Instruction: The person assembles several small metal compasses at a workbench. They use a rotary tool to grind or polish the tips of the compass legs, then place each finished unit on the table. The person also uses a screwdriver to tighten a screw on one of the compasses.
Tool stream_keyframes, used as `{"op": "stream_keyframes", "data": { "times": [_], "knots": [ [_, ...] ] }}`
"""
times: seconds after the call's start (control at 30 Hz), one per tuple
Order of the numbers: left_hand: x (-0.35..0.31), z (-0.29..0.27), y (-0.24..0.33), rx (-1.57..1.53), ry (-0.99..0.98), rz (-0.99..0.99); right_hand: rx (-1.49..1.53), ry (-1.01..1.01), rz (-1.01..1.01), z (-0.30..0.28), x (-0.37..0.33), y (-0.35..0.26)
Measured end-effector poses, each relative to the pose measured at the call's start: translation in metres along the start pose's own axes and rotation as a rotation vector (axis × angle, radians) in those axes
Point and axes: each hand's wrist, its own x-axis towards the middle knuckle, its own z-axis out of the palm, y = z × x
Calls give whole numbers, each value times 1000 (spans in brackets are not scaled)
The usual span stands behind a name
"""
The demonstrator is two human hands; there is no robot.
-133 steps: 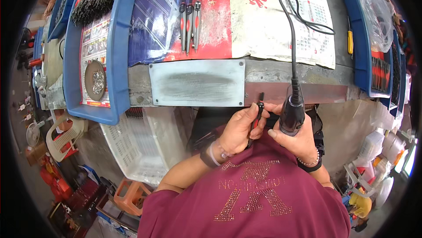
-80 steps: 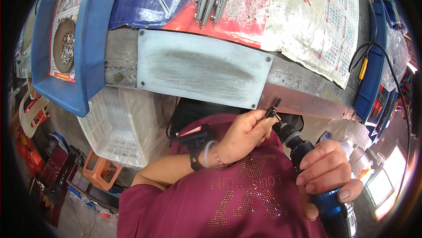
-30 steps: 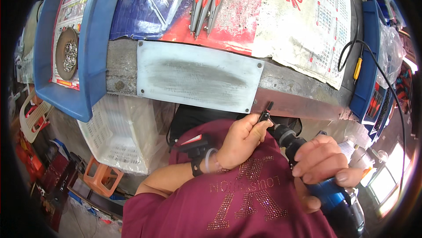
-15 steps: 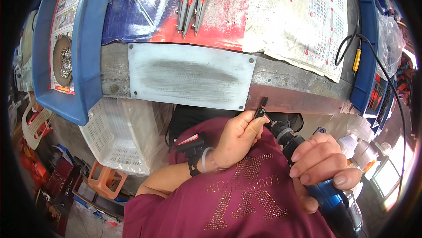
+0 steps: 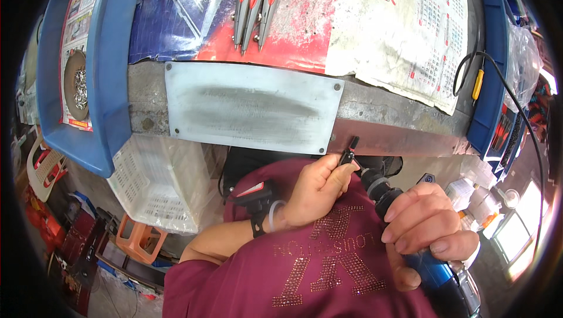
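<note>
My left hand [image 5: 322, 190] is closed, pinching a small black part [image 5: 348, 157] with a narrow stem pointing up, just off the bench's front edge. In my right hand [image 5: 427, 227] is a blue and black power screwdriver [image 5: 437, 271], the fingers wrapped round its body. Its black nose [image 5: 375, 185] points up and left at the small part. The tip meets or nearly meets the part; contact cannot be made out behind the left fingertips. Several black and grey drawing compasses [image 5: 253, 10] with red grips lie farther back on the bench.
A pale plate [image 5: 246, 107] with a dark smudge is screwed to the bench front. The blue tray [image 5: 114, 83] at left holds a round dish [image 5: 73, 86] of small metal pieces. At right stand a blue bin [image 5: 495, 54], a yellow-handled screwdriver [image 5: 478, 85] and a black cable [image 5: 516, 98]. A white crate [image 5: 155, 183] sits below.
The view has shifted slightly, so the bench sits a little lower in the picture. Both hands keep their grips; the right hand and power screwdriver have moved slightly left.
</note>
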Motion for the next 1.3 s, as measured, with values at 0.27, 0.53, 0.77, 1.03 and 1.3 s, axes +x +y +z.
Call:
{"op": "stream_keyframes", "data": {
  "times": [0.27,0.53,0.77,1.03,1.3],
  "knots": [
    [0,0,0,-11,13,-15,84,18,-19,-1,1,8],
    [1,-2,3,-92,-50,-55,190,11,-15,-13,-6,3],
    [-8,-26,27,-430,-323,-283,223,425,459,-28,-6,-26],
    [-24,-15,36,-465,-460,-397,838,84,1104,-26,-14,16],
    [-33,-2,42,213,-257,82,740,101,928,-17,-26,9]
  ]
}}
